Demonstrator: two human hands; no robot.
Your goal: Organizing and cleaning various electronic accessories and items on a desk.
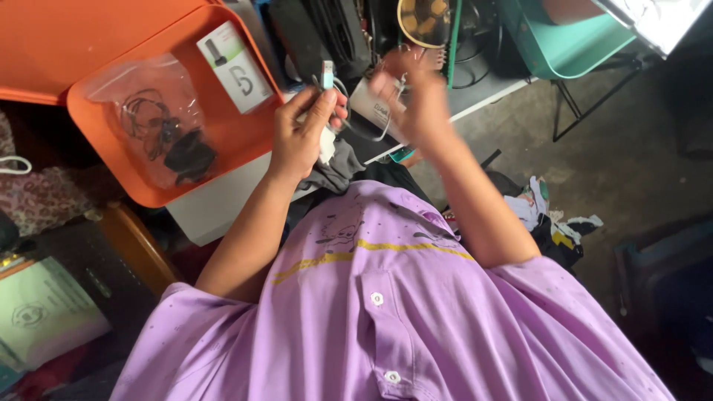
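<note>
My left hand (303, 134) grips a small white charger plug with a pale green tip (327, 74), held upright in front of my chest. A thin white cable (365, 132) loops from it across to my right hand (416, 96), which is blurred and pinches the cable's other end. Both hands hover over the edge of a cluttered white table (215, 200). My purple shirt (386, 312) fills the lower part of the view.
An orange tray (245, 141) at left holds a clear bag with black cables (160, 126) and a small white box (234, 67). A teal chair (564, 44) stands at upper right, a small fan (425, 21) behind the hands, and clothes (546, 215) lie on the floor.
</note>
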